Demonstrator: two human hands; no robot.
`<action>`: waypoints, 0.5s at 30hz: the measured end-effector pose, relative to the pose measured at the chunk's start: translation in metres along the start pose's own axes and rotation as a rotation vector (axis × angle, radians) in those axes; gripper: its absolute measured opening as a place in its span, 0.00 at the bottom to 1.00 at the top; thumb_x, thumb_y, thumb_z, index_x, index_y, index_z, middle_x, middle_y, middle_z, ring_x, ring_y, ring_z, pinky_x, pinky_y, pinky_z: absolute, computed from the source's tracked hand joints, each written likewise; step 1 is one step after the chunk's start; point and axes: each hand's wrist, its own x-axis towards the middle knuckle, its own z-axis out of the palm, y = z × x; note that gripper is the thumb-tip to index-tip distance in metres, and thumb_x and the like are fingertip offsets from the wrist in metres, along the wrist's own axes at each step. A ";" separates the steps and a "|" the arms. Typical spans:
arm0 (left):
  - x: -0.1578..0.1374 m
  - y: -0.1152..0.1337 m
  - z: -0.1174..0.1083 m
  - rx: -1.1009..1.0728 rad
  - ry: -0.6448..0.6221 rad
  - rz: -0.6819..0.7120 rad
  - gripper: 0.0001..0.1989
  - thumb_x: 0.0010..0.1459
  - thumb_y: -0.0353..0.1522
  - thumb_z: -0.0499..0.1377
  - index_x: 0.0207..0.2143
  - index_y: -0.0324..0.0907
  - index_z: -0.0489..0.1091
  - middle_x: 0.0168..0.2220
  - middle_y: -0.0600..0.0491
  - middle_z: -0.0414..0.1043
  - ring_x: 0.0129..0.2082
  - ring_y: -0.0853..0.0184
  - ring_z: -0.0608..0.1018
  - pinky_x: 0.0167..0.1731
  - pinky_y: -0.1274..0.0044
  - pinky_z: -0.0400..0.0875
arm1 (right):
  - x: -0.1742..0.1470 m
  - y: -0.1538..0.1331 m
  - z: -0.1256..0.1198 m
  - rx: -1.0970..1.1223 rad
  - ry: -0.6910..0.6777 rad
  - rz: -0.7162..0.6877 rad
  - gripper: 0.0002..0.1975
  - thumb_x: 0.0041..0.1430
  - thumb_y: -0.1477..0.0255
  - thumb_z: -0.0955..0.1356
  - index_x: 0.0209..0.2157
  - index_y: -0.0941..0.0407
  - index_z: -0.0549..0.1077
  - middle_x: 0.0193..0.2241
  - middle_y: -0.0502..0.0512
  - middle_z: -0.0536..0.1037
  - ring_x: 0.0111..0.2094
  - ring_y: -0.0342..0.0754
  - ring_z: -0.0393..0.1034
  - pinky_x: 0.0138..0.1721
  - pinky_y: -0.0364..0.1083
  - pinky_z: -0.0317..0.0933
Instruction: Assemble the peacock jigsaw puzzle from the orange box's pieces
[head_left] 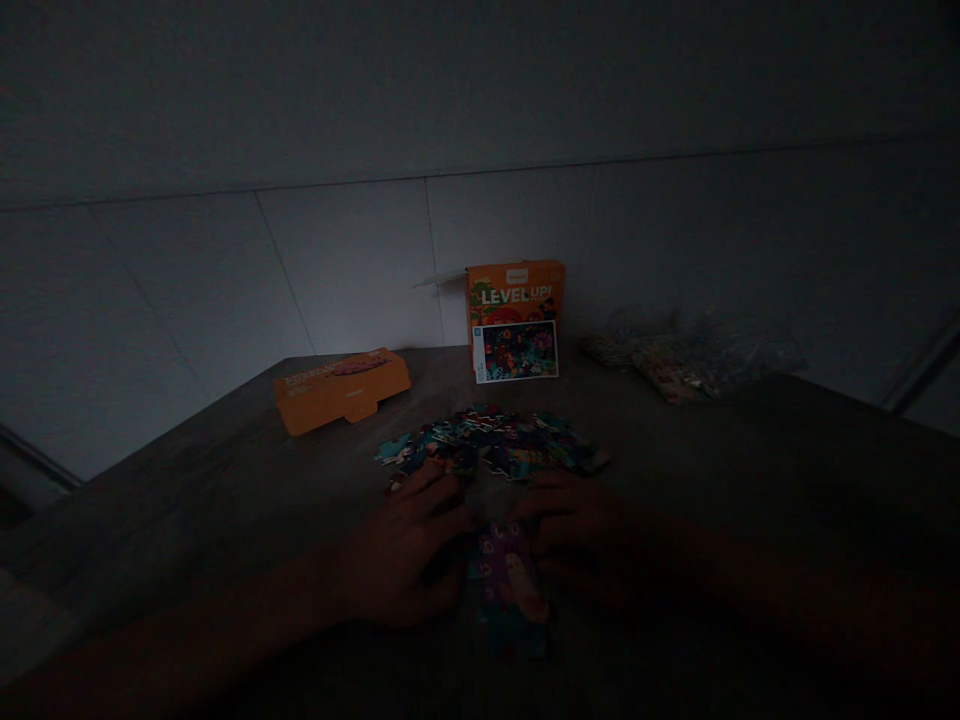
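Observation:
A few joined puzzle pieces (pixel 514 580) with a purple and teal picture lie on the table close in front of me. My left hand (pixel 409 545) rests at their left side, fingers stretched out and apart, some reaching to the near edge of the loose puzzle pile (pixel 487 435). On the other side, my right hand (pixel 577 525) lies with fingers extended toward the joined pieces' upper right edge. Neither hand visibly holds anything. Dim light hides the fingertips and any exact contact.
Behind the pile, an orange "LEVEL UP!" box (pixel 517 285) stands against the white wall (pixel 360 260), a picture card (pixel 519 352) leaning on it. An orange box flap (pixel 341 390) lies left. Clear plastic bags with pieces (pixel 675 365) are at right on the grey table (pixel 210 470).

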 end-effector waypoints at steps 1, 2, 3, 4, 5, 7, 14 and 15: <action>0.000 0.000 0.000 0.006 0.000 0.004 0.20 0.50 0.29 0.60 0.48 0.42 0.70 0.42 0.46 0.65 0.46 0.53 0.68 0.54 0.53 0.63 | 0.000 0.000 0.000 0.004 0.004 -0.002 0.05 0.62 0.75 0.66 0.37 0.58 0.74 0.41 0.60 0.77 0.42 0.51 0.68 0.44 0.52 0.63; 0.000 0.000 0.000 0.011 -0.002 0.006 0.18 0.51 0.29 0.59 0.47 0.42 0.70 0.42 0.46 0.65 0.46 0.53 0.67 0.54 0.54 0.63 | 0.000 0.001 0.001 0.010 0.008 -0.004 0.05 0.62 0.76 0.66 0.37 0.58 0.74 0.41 0.60 0.77 0.42 0.51 0.69 0.44 0.51 0.63; 0.000 0.000 -0.001 0.016 -0.005 0.012 0.16 0.51 0.30 0.59 0.45 0.41 0.70 0.42 0.46 0.65 0.46 0.53 0.67 0.54 0.55 0.64 | 0.000 0.001 0.001 0.014 0.008 -0.006 0.05 0.62 0.76 0.66 0.37 0.58 0.74 0.41 0.59 0.77 0.42 0.50 0.69 0.45 0.51 0.63; 0.000 0.000 -0.001 0.021 -0.007 0.023 0.13 0.52 0.30 0.59 0.43 0.41 0.70 0.42 0.46 0.65 0.46 0.54 0.67 0.53 0.56 0.64 | 0.000 0.002 0.001 0.018 0.008 -0.012 0.05 0.62 0.76 0.66 0.37 0.58 0.74 0.41 0.59 0.77 0.42 0.50 0.69 0.45 0.50 0.63; 0.000 0.000 -0.001 0.023 -0.004 0.042 0.12 0.53 0.30 0.59 0.41 0.41 0.70 0.42 0.46 0.65 0.45 0.54 0.67 0.52 0.57 0.65 | 0.000 0.002 0.001 0.019 0.010 -0.015 0.05 0.62 0.77 0.66 0.38 0.58 0.74 0.42 0.58 0.77 0.42 0.50 0.68 0.45 0.50 0.62; -0.001 -0.001 -0.001 0.028 0.005 0.078 0.10 0.54 0.30 0.59 0.41 0.41 0.70 0.42 0.46 0.65 0.45 0.54 0.67 0.51 0.58 0.66 | -0.001 0.003 0.001 0.025 0.012 -0.024 0.05 0.62 0.76 0.66 0.37 0.58 0.74 0.43 0.58 0.77 0.42 0.50 0.68 0.45 0.50 0.62; -0.003 -0.002 -0.001 0.030 0.020 0.110 0.08 0.59 0.30 0.57 0.41 0.41 0.72 0.42 0.47 0.65 0.44 0.55 0.68 0.49 0.60 0.66 | -0.001 0.002 0.001 0.022 0.028 -0.022 0.05 0.62 0.76 0.66 0.36 0.58 0.74 0.41 0.60 0.78 0.41 0.51 0.68 0.44 0.50 0.63; -0.003 -0.002 -0.001 0.029 0.023 0.115 0.08 0.60 0.30 0.56 0.41 0.41 0.72 0.42 0.46 0.65 0.44 0.55 0.68 0.50 0.60 0.66 | -0.001 0.002 0.002 0.024 0.031 -0.023 0.05 0.62 0.76 0.66 0.36 0.58 0.74 0.42 0.60 0.78 0.41 0.51 0.68 0.44 0.50 0.63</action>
